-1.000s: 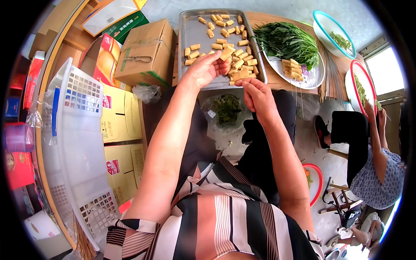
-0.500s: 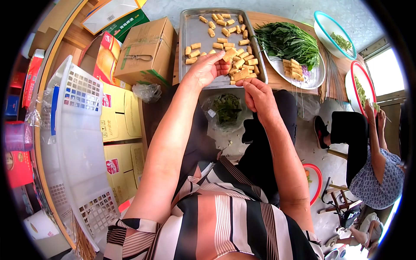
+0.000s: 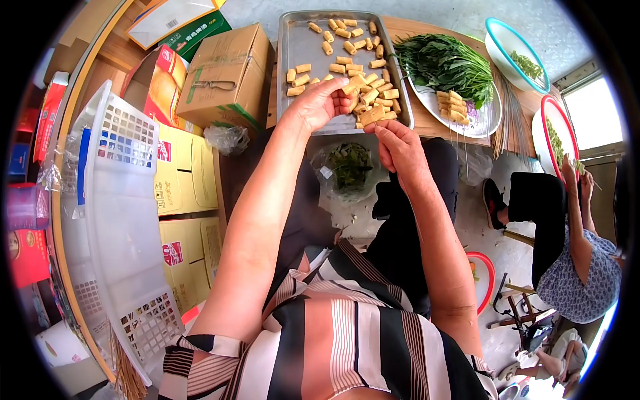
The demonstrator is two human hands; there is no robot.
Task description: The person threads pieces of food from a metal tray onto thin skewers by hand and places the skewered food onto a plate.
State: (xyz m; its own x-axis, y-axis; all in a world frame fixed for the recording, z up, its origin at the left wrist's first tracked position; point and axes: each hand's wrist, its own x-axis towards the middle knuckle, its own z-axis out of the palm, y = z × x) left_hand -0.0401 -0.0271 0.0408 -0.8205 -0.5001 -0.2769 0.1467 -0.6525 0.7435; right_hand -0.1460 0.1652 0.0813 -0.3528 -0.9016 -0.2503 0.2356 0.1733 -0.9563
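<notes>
My left hand (image 3: 313, 107) is closed on a tan bean curd roll (image 3: 354, 85), pinched between thumb and fingers over the near side of the metal tray (image 3: 285, 50). My right hand (image 3: 402, 152) is pinched at the tray's near edge on what looks like a thin skewer, mostly hidden by the fingers. Another roll (image 3: 372, 116) sits right at those fingertips, apparently on the skewer. Loose rolls (image 3: 385, 95) are heaped just beyond both hands, with more scattered farther up the tray.
A white plate (image 3: 490, 123) to the right holds leafy greens (image 3: 447, 63) and skewered rolls (image 3: 453, 107). Loose skewers (image 3: 510, 110) lie beside it. Boxes (image 3: 223, 73) and a white plastic basket (image 3: 127, 220) stand left. Another person (image 3: 580, 260) handles food at the right.
Both hands stay nearly in place, still holding the same things. The view has shifted very slightly; otherwise little differs.
</notes>
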